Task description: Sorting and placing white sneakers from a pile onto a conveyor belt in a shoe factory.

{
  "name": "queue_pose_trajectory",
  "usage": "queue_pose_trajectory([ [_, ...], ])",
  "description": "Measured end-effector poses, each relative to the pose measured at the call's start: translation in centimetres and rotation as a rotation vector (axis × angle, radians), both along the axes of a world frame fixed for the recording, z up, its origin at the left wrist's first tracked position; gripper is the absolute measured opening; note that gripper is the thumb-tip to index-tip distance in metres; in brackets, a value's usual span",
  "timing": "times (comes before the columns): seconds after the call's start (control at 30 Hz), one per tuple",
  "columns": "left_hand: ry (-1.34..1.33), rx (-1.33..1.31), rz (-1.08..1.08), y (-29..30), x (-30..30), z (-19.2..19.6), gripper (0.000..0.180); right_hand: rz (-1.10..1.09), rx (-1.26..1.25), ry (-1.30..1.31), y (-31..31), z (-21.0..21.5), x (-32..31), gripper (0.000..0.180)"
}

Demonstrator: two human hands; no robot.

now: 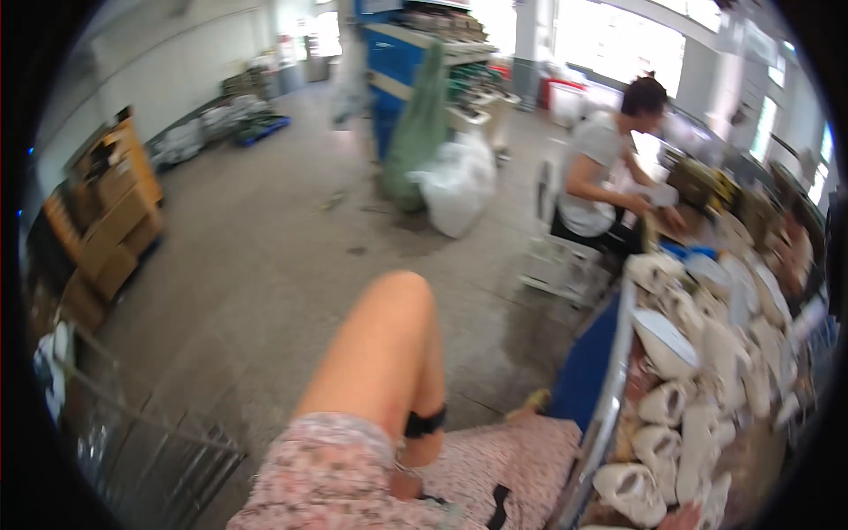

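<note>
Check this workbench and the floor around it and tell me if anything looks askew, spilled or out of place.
Nothing looks spilled or damaged. The white shoe pieces lie heaped at all angles along the workbench, more a loose pile than a tidy row. A white sack slumps on the floor by the blue rack. The picture is blurred, so finer faults cannot be told.

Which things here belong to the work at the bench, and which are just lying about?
In the work:
white shoe uppers heaped on the bench
metal-edged bench
co-worker's hands at the far end

Lying about:
white plastic sacks on the floor
brown cardboard boxes stacked at the left
wire cage at lower left
</note>
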State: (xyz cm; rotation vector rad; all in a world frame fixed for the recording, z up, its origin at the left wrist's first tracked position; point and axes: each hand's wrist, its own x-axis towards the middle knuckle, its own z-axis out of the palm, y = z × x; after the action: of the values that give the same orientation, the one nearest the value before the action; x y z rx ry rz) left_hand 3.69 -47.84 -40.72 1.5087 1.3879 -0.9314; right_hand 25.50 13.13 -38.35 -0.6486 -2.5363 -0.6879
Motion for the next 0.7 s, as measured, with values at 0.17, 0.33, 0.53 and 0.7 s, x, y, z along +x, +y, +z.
queue_pose_trajectory([
  [0.17,0.027,-0.019,0.156,-6.1,2.4,0.7,0.022,-0.029,0.122,-0.105,0.7,-0.6,-0.8,0.038],
  [0.33,0.008,-0.030,0.254,-8.0,4.2,0.4,0.023,-0.016,0.115,-0.095,1.2,-0.7,-1.4,0.037],
  [0.53,-0.025,-0.022,0.301,-8.5,6.5,0.1,0.023,-0.009,0.152,-0.087,0.1,-0.2,-1.7,0.037],
  [0.7,-0.040,-0.008,0.325,-7.8,7.4,-0.3,0.024,-0.003,0.161,-0.084,0.2,-0.4,-1.3,0.041],
])
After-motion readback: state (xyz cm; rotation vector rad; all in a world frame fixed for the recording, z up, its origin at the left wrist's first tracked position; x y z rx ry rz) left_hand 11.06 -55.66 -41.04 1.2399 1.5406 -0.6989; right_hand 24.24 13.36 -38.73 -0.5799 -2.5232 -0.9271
